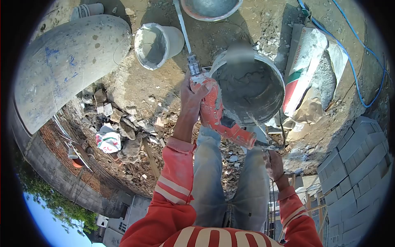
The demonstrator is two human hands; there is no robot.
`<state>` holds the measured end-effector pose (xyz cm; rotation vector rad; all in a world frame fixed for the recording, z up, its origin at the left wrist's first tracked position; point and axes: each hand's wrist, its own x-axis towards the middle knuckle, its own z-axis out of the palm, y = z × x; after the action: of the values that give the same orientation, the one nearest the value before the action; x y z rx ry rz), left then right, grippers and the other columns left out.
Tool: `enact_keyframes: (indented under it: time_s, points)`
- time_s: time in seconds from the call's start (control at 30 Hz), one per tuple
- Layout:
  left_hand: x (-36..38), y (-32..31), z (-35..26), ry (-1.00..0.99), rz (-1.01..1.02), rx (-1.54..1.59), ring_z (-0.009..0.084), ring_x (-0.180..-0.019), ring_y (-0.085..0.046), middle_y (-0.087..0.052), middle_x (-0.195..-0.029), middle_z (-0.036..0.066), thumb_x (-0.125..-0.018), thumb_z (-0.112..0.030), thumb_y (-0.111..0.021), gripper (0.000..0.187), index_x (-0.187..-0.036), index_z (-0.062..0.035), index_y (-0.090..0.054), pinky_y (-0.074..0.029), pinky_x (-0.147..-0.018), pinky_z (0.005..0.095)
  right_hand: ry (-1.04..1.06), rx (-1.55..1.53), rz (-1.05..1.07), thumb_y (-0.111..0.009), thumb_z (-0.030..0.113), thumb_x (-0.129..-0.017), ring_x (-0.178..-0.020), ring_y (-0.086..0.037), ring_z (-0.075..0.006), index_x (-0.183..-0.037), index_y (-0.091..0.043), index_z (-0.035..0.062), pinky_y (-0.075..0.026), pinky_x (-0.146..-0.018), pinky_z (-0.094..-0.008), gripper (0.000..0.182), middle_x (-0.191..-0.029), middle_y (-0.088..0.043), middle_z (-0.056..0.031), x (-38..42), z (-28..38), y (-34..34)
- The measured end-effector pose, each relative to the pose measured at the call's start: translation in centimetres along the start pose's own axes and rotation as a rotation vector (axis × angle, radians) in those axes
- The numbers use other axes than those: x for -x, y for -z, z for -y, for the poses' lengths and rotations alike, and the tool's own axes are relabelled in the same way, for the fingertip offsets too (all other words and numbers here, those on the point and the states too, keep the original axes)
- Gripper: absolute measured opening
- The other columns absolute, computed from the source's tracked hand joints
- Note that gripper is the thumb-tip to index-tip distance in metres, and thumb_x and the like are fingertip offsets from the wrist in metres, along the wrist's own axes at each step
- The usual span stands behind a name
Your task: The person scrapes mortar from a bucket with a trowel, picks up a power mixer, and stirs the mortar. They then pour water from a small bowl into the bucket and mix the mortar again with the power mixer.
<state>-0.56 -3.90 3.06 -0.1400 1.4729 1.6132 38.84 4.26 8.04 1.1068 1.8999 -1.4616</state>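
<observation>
My left hand (192, 96) is closed around the front of a red, mortar-spattered power drill (212, 107). From its chuck a pale-coated mixing shaft (182, 26) points away from me and leaves the top of the view. My right hand (275, 165) is below the drill's rear end, its fingers curled at the black power cord (269, 145). Beyond the drill, in front of my legs, stands a bucket (281, 76) of wet grey mortar (249, 88). A blurred pale patch covers part of its far rim.
A smaller white bucket (175, 41) stands ahead left, near a large grey cylinder (78, 61). A round basin (212, 16) is at the top. Right are an open cement bag (298, 80), a blue hose (354, 68) and stacked grey blocks (356, 158). Rubble (119, 119) lies left.
</observation>
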Motion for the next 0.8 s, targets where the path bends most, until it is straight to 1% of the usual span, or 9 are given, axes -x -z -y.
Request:
enact_keyframes:
  time_s: [0.1,0.17,0.23,0.4,0.5,0.57,0.67,0.77,0.8]
  points:
    - [-0.3,-1.4,-0.3,0.052,0.004,-0.097,0.0139,-0.088,-0.063,-0.063,-0.101,0.007,-0.082,-0.024,-0.079,0.051,-0.12,-0.002,-0.052,-0.054,-0.079,0.0296,-0.167,0.048,0.008,-0.057,0.027,-0.097,-0.07,-0.057,-0.047,-0.109,-0.052,0.0013,-0.043,-0.063,-0.054,0.028,-0.073,-0.058,-0.0251,3.3,0.6,-0.5]
    - [-0.4,-2.3,-0.3,0.067,-0.016,-0.143,0.0126,-0.087,-0.062,-0.063,-0.1,0.006,-0.08,-0.026,-0.08,0.05,-0.116,-0.0022,-0.055,-0.053,-0.078,0.0289,-0.255,0.107,-0.115,-0.053,0.023,-0.098,-0.071,-0.057,-0.0481,-0.119,-0.048,-0.0025,-0.044,-0.066,-0.0559,0.033,-0.072,-0.058,-0.0251,7.3,1.0,-0.8]
    - [-0.4,-2.9,0.2,0.034,-0.07,-0.234,0.0126,-0.087,-0.061,-0.062,-0.101,0.007,-0.081,-0.026,-0.078,0.048,-0.116,-0.0023,-0.054,-0.052,-0.078,0.0288,-0.187,0.161,-0.237,-0.05,0.022,-0.098,-0.074,-0.058,-0.048,-0.124,-0.045,-0.0057,-0.044,-0.067,-0.056,0.038,-0.076,-0.059,-0.0261,12.0,2.9,-0.2]
    - [-0.6,-4.1,2.8,-0.123,-0.183,-0.263,0.0137,-0.089,-0.061,-0.061,-0.101,0.006,-0.084,-0.024,-0.078,0.05,-0.121,-0.003,-0.052,-0.053,-0.081,0.0303,-0.428,-0.125,-0.075,-0.056,0.018,-0.093,-0.079,-0.061,-0.0465,-0.125,-0.046,-0.0058,-0.047,-0.07,-0.0543,0.041,-0.09,-0.061,-0.0263,18.2,11.6,3.4]
    - [-0.1,-5.2,3.7,-0.179,-0.21,-0.132,0.0142,-0.089,-0.062,-0.059,-0.103,0.006,-0.086,-0.023,-0.077,0.051,-0.124,-0.0041,-0.048,-0.054,-0.083,0.031,-0.432,-0.16,-0.075,-0.062,0.016,-0.089,-0.081,-0.063,-0.0454,-0.125,-0.049,-0.0056,-0.049,-0.071,-0.0532,0.043,-0.09,-0.063,-0.0242,17.4,15.6,2.4]
    - [0.4,-6.0,4.2,-0.211,-0.232,-0.071,0.015,-0.089,-0.062,-0.059,-0.105,0.006,-0.087,-0.022,-0.077,0.053,-0.126,-0.004,-0.047,-0.054,-0.084,0.0316,-0.209,0.013,-0.182,-0.066,0.015,-0.088,-0.083,-0.064,-0.044,-0.126,-0.052,-0.0055,-0.05,-0.071,-0.0526,0.046,-0.094,-0.064,-0.0236,13.1,17.9,2.2]
    - [1.0,-5.8,4.9,-0.175,-0.241,0.084,0.0163,-0.09,-0.062,-0.059,-0.107,0.008,-0.085,-0.023,-0.077,0.056,-0.127,-0.0036,-0.045,-0.055,-0.082,0.0331,-0.146,-0.085,-0.157,-0.064,0.017,-0.091,-0.081,-0.064,-0.0446,-0.123,-0.053,-0.0064,-0.051,-0.068,-0.0488,0.042,-0.098,-0.063,-0.0256,7.8,19.3,2.1]
    - [1.3,-5.1,5.8,-0.127,-0.234,0.099,0.0169,-0.09,-0.063,-0.059,-0.107,0.009,-0.084,-0.023,-0.077,0.055,-0.126,-0.0034,-0.045,-0.056,-0.08,0.0336,-0.128,-0.036,-0.154,-0.065,0.016,-0.089,-0.082,-0.063,-0.0465,-0.124,-0.054,-0.005,-0.051,-0.068,-0.0507,0.042,-0.099,-0.063,-0.0261,6.3,18.9,0.9]
    - [1.4,-4.8,5.9,-0.09,-0.221,0.12,0.0158,-0.094,-0.061,-0.058,-0.11,0.008,-0.083,-0.022,-0.079,0.064,-0.132,-0.0034,-0.041,-0.054,-0.083,0.0322,-0.131,-0.033,-0.149,-0.065,0.016,-0.089,-0.082,-0.063,-0.0465,-0.124,-0.054,-0.005,-0.051,-0.068,-0.0507,0.042,-0.099,-0.063,-0.0261,6.0,19.1,1.0]
